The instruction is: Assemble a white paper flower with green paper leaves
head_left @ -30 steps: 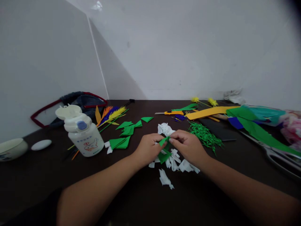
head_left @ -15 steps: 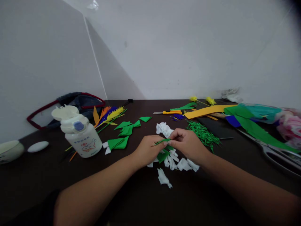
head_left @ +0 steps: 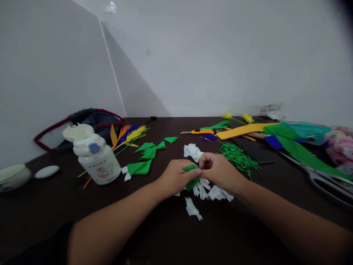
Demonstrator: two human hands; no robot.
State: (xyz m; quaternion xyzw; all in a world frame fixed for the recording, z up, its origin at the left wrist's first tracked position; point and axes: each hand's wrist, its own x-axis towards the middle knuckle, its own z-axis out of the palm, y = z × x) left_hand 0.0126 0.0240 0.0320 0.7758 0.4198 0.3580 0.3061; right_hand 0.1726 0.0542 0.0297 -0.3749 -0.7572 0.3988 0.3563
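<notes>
Between my two hands is a piece of green crepe paper (head_left: 192,183), part of it hanging below the fingers. My left hand (head_left: 176,176) is closed on it, the thumb pressed along its face. My right hand (head_left: 217,170) pinches at its right edge, and its fingertips touch my left thumb. White torn paper pieces (head_left: 202,188) lie on the table beneath and around the hands, with a crumpled white paper (head_left: 192,151) just behind them. Shredded green paper bits (head_left: 238,156) are piled behind my right hand. Folded green paper pieces (head_left: 139,167) lie to the left of my left hand.
A white bottle (head_left: 96,158) with its lid up stands at left, near a bowl (head_left: 15,178) and a white oval object (head_left: 46,172). Paper wheat-like stems (head_left: 134,135) lie behind. An orange utility knife (head_left: 202,131) has its blade out. Large scissors (head_left: 328,182) lie at right.
The green paper between my fingers has turned, so more of its face shows over my left thumb. My hands stay in nearly the same place. The view has shifted slightly.
</notes>
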